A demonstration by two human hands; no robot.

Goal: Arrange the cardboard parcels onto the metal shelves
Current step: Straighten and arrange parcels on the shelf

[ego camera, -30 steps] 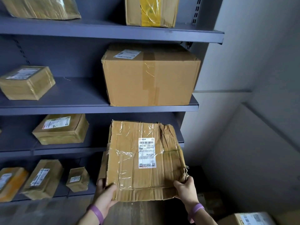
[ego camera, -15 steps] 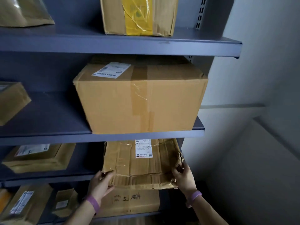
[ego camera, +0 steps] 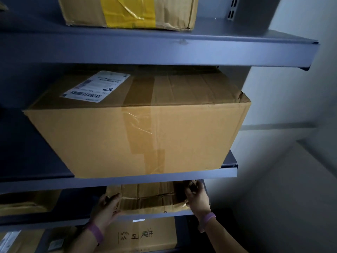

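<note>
The crumpled brown cardboard parcel [ego camera: 151,198] lies on the grey metal shelf [ego camera: 160,216] at six o'clock, looking light and bendy (shiny tape, maybe slippery), while the left hand [ego camera: 107,207] and right hand [ego camera: 197,198] grip its nine and three o'clock corners.

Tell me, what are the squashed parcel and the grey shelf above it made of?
The squashed parcel looks like brown cardboard, creased, under glossy clear tape that catches light. The grey shelf seems painted sheet metal: smooth, thin folded front lip.
</note>
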